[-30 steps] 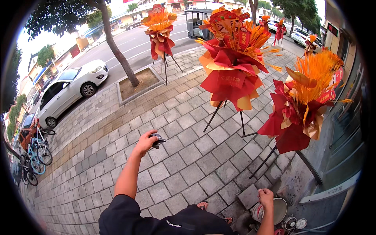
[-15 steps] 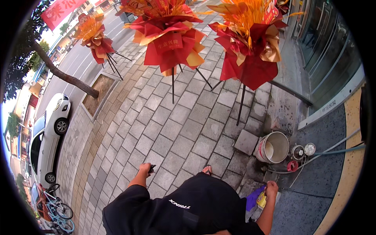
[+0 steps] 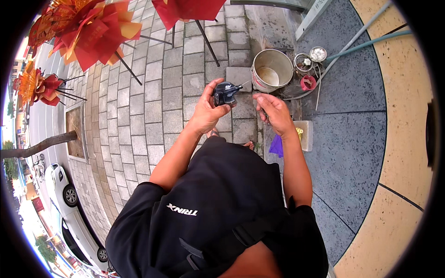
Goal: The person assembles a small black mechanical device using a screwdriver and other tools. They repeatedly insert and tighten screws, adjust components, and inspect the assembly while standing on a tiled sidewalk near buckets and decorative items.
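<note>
My left hand (image 3: 204, 111) is wrapped round a small black part that looks like a bicycle gear shifter (image 3: 225, 94), held up in front of my chest. A short barrel sticks out of its right side, and a thin pale line, like a cable, runs from there toward the right. Just right of it, my right hand (image 3: 276, 116) is closed, with thumb and forefinger pinched together. Something small and dark shows under those fingers, too small to name. A purple cloth (image 3: 276, 147) and a yellow item (image 3: 300, 133) lie below my right forearm, by a pale tray (image 3: 307, 141).
Beyond my hands stand a dirty bucket (image 3: 257, 79), a red cup (image 3: 308, 83) and a metal pot (image 3: 303, 63). Hoses (image 3: 345, 48) cross the dark slab on the right. Flower stands (image 3: 95, 39) rise at the far left, with a white car (image 3: 76, 217) parked nearer.
Both hands have risen and come together before my chest, where the shifter now shows plainly. The view has turned right, so the bucket and flower stands sit further left and up.
</note>
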